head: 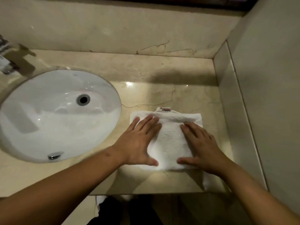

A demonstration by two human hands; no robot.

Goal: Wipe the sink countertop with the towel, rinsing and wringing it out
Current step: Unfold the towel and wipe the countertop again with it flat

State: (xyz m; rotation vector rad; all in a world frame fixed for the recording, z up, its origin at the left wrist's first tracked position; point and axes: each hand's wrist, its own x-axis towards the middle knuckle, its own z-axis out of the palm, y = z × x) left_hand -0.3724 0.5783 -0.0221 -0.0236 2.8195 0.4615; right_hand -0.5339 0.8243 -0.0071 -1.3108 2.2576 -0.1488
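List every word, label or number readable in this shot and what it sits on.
Nothing can be read.
Tag at the far edge of the white towel: red print, too blurred to read.
Striped item at the left edge: markings blurred, unreadable.

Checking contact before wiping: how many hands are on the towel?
2. Left hand lies flat on the towel's left side, right hand flat on its right.

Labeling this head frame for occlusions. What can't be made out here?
- Faucet: cut off by the left edge, blurred.
- Towel: sides covered by the left hand and right hand; wet or dry unreadable.
- Towel tag: print too small.
- Dark shape below the countertop edge: too dim to identify.
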